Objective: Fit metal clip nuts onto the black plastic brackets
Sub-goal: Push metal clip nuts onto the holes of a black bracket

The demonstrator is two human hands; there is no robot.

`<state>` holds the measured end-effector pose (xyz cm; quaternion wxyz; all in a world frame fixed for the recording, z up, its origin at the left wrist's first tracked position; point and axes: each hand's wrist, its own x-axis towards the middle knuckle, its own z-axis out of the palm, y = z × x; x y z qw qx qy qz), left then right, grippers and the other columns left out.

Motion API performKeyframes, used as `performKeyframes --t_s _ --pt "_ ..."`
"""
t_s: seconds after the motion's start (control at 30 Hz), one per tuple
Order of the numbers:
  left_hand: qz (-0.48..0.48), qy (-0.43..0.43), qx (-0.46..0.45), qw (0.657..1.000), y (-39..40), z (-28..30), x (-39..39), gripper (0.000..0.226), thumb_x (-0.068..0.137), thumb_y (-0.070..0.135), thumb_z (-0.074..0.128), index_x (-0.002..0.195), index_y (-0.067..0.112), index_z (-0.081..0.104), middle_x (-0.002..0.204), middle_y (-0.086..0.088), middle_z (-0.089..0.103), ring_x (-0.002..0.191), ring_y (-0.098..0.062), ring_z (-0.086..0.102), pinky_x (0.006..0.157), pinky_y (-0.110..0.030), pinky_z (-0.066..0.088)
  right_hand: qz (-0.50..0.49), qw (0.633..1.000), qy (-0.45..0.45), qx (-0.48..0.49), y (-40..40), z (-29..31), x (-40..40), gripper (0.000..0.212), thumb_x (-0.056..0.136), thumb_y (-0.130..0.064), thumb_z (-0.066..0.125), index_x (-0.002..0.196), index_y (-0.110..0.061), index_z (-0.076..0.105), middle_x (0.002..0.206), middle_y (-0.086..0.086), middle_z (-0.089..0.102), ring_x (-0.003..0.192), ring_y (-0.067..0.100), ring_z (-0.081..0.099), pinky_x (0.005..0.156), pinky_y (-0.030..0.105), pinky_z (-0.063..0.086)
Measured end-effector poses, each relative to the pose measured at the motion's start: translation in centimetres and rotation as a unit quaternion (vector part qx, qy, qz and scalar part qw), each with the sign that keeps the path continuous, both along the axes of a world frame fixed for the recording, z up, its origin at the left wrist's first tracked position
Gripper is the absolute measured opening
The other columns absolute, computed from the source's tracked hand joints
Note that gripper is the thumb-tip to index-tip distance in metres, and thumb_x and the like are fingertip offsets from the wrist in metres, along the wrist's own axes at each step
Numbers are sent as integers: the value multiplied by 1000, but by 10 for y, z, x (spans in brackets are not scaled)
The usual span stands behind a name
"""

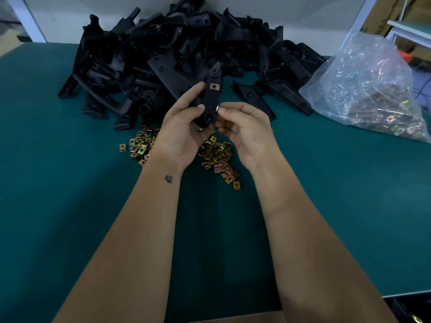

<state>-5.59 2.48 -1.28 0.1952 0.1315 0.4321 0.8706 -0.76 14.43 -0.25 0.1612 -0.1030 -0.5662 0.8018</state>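
Note:
My left hand [184, 127] grips a black plastic bracket [211, 99] upright above the table, thumb and fingers round its lower part. One metal clip nut [213, 86] sits fitted near the bracket's top. My right hand [242, 127] pinches a second clip nut [217, 109] between thumb and forefinger, against the bracket's right edge near its lower hole. Loose brass-coloured clip nuts [218, 157] lie scattered on the green table under both hands.
A big heap of black brackets [177, 50] fills the back of the green table [70, 183]. A clear plastic bag [373, 89] holding many clip nuts lies at the right. More loose nuts [140, 145] lie left of my wrist.

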Motion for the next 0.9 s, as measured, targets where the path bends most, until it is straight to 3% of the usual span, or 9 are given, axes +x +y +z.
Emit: performKeyframes --t_s 0.23,0.43,0.6,0.9 --pt "-7 3 27 1000 0 -1 -4 42 97 -8 40 132 8 56 123 -10 66 112 -21 62 99 -35 51 35 999 -23 -20 0 0 0 14 88 3 62 81 -8 67 64 1 64 57 9 57 58 19 47" --pt "-12 16 28 999 -1 0 -3 41 98 -8 39 132 8 55 122 -10 66 110 -19 63 92 -29 53 62 995 -20 -76 0 -1 -1 10 90 0 61 85 -5 67 66 1 64 59 10 57 58 20 47" --pt "-7 28 20 999 1 0 -1 43 97 -9 42 137 6 51 122 -11 65 110 -18 63 98 -30 51 47 997 -18 -56 0 -4 -2 13 91 -3 60 80 -8 66 61 -5 60 61 9 48 59 21 40" --pt "-3 43 3 999 2 -4 -1 44 98 -7 44 139 5 50 121 -10 66 106 -16 65 97 -31 52 23 998 -20 -50 -4 -4 -3 17 91 -1 59 76 -8 63 56 -7 55 59 8 43 59 21 37"
